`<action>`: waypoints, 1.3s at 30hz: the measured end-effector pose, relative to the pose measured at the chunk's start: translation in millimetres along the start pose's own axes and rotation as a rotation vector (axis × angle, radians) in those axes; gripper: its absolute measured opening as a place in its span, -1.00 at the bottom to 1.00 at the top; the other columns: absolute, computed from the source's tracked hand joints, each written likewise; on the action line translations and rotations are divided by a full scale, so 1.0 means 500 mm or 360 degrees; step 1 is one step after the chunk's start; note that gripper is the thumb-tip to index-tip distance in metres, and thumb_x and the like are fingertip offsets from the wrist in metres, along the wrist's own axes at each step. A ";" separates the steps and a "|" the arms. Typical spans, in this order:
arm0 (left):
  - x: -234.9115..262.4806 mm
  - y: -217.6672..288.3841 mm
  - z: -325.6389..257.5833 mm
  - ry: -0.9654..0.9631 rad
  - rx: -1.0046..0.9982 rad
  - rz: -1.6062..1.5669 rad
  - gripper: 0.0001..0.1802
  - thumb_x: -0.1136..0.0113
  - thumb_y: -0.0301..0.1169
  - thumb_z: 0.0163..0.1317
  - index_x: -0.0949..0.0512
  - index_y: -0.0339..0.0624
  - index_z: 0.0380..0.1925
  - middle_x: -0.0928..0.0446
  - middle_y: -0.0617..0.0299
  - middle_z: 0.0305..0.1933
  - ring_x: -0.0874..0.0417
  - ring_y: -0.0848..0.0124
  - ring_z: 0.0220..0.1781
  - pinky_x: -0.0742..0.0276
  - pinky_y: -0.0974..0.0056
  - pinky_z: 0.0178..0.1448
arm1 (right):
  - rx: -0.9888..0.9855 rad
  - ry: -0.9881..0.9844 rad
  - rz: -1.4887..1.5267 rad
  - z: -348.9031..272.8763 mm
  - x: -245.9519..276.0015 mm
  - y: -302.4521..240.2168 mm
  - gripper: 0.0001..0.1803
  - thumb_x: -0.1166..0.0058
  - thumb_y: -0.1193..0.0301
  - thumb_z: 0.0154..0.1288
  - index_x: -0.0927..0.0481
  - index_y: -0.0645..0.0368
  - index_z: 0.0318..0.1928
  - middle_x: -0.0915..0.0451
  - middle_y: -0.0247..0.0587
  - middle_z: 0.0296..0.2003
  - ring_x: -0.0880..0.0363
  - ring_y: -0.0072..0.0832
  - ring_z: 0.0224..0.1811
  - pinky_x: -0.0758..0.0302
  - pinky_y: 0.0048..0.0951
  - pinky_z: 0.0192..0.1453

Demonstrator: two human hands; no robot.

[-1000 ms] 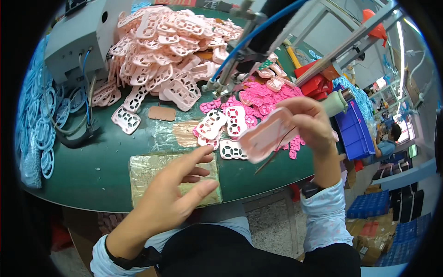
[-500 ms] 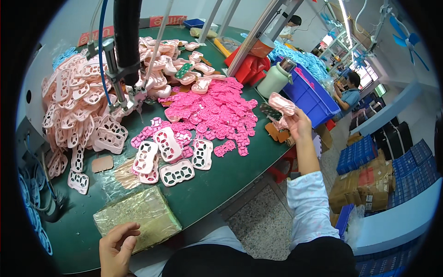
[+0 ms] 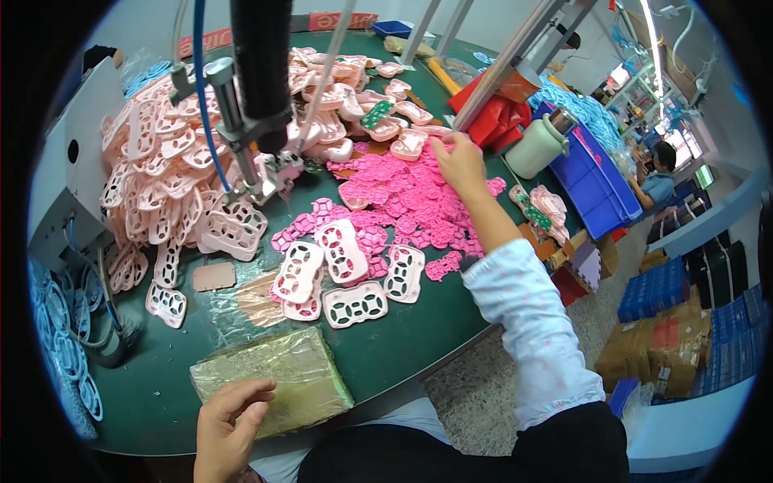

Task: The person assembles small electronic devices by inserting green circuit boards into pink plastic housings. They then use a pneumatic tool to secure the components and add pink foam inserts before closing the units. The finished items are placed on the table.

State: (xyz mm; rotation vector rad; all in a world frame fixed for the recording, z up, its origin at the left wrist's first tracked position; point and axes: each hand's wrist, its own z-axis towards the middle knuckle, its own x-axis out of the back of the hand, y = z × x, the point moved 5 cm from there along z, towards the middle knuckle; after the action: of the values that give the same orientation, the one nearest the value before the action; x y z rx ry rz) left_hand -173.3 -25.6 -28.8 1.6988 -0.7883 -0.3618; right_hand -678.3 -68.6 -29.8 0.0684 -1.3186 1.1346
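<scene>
Right hand [image 3: 465,167] out over the bright pink pieces [image 3: 378,187], fingers just beside a pale pink tray [image 3: 409,146] on the worktop [image 3: 419,330], grip impossible to tell! Left hand [image 3: 224,428], fingers loosely parted, at the wrapped block [image 3: 299,366].

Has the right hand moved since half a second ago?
Yes, leftward: the right hand was right of the pale green flask; now it is left of it.

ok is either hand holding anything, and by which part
Left hand: nothing. Right hand, by the pale pink shells: cannot tell whether it holds one.
</scene>
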 end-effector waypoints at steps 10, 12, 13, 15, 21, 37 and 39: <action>0.008 -0.001 -0.017 -0.0024 -0.0031 0.0084 -0.72 -0.14 -0.52 0.25 -0.61 -0.40 -0.06 -0.63 0.04 -0.09 -0.67 0.33 -0.04 -0.54 0.32 0.06 | 0.0145 0.0140 0.1087 0.055 -0.010 0.060 -0.52 -0.31 0.39 0.20 -0.53 0.41 0.06 -0.67 -0.09 -0.12 -0.66 -0.49 -0.14 -0.59 -0.49 -0.07; 0.006 -0.001 -0.026 0.0024 -0.0058 0.0102 -0.73 -0.18 -0.49 0.24 -0.63 -0.35 -0.07 -0.64 0.03 -0.14 -0.68 0.31 -0.06 -0.55 0.31 0.03 | 0.0234 -0.0042 0.1366 0.012 0.050 -0.003 -0.62 -0.20 0.46 0.31 -0.54 0.40 0.09 -0.66 -0.15 -0.13 -0.64 -0.55 -0.15 -0.59 -0.53 -0.06; -0.004 0.005 -0.019 -0.0024 -0.0090 0.0122 -0.72 -0.18 -0.49 0.24 -0.62 -0.35 -0.06 -0.64 0.03 -0.13 -0.68 0.31 -0.06 -0.55 0.31 0.04 | 0.0204 -0.0113 0.1328 -0.023 0.100 -0.028 -0.63 -0.16 0.46 0.35 -0.54 0.38 0.11 -0.67 -0.14 -0.13 -0.64 -0.53 -0.14 -0.59 -0.51 -0.05; -0.018 0.018 -0.017 -0.0073 -0.0164 0.0152 -0.70 -0.19 -0.50 0.23 -0.61 -0.35 -0.04 -0.63 0.04 -0.10 -0.68 0.31 -0.06 -0.56 0.30 0.04 | 0.0280 -0.0396 0.1365 -0.069 0.168 -0.069 -0.64 -0.17 0.46 0.34 -0.56 0.38 0.09 -0.67 -0.14 -0.13 -0.65 -0.52 -0.12 -0.59 -0.50 -0.03; -0.075 0.097 -0.002 -0.0024 -0.0355 -0.0424 -0.33 -0.24 -0.53 0.25 -0.25 -0.28 0.35 -0.51 0.00 0.15 -0.64 0.29 0.03 -0.54 0.28 0.12 | 0.0798 -0.1502 0.1133 -0.305 0.175 -0.280 -0.64 -0.30 0.43 0.23 -0.62 0.29 0.02 -0.70 -0.20 -0.15 -0.65 -0.52 -0.09 -0.58 -0.46 -0.01; 0.004 0.045 -0.024 0.0603 -0.0581 -0.0959 -0.59 -0.21 -0.51 0.33 -0.44 -0.40 0.15 -0.59 0.07 0.03 -0.62 0.46 0.00 -0.56 0.37 0.06 | -0.0832 -0.2606 0.2103 -0.635 -0.024 -0.332 -0.06 -0.43 0.47 0.06 -0.15 0.15 0.41 -0.45 -0.01 0.19 -0.57 -0.24 0.12 -0.65 -0.25 0.01; 0.006 0.037 -0.019 0.0621 -0.0534 -0.1028 -0.59 -0.20 -0.51 0.33 -0.43 -0.43 0.14 -0.59 0.06 0.04 -0.62 0.45 0.01 -0.56 0.36 0.07 | 0.0107 -0.1905 0.1824 -0.609 0.000 -0.341 -0.04 -0.42 0.52 0.04 -0.15 0.12 0.41 -0.39 0.03 0.23 -0.55 -0.24 0.14 -0.64 -0.27 0.02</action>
State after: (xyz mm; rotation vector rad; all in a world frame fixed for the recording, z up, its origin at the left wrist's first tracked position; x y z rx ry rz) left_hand -171.1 -22.4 -8.1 1.5952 0.1225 -0.5433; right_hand -344.5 33.2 -37.7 0.0326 -2.5166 2.2827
